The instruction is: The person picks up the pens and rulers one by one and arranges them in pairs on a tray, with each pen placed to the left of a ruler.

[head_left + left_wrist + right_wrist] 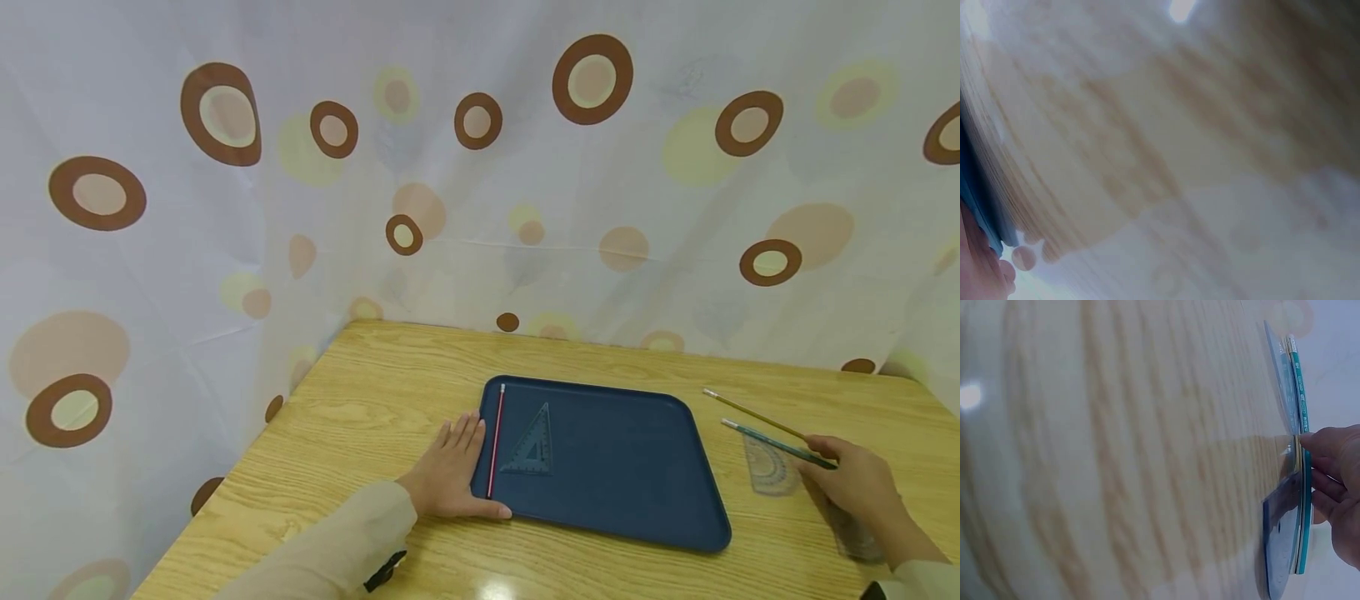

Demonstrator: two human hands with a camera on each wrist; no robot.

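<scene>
My left hand [450,475] lies with straight fingers along the left edge of a dark blue tray [622,458], its thumb at the front rim. In the tray, a red pencil [497,442] lies near that edge, beside a clear set square [536,446]. Right of the tray, my right hand [855,479] pinches a green pencil [772,439], also seen as a teal pencil [1301,387] in the right wrist view. A yellow pencil [750,410] reaches to the same fingers. Below the green pencil is a clear protractor [768,471].
Another clear plastic piece [858,537] lies partly hidden under the right hand. All this is on a wood-grain table [390,392]. A patterned curtain [465,192] with brown rings hangs behind the table and along its left side.
</scene>
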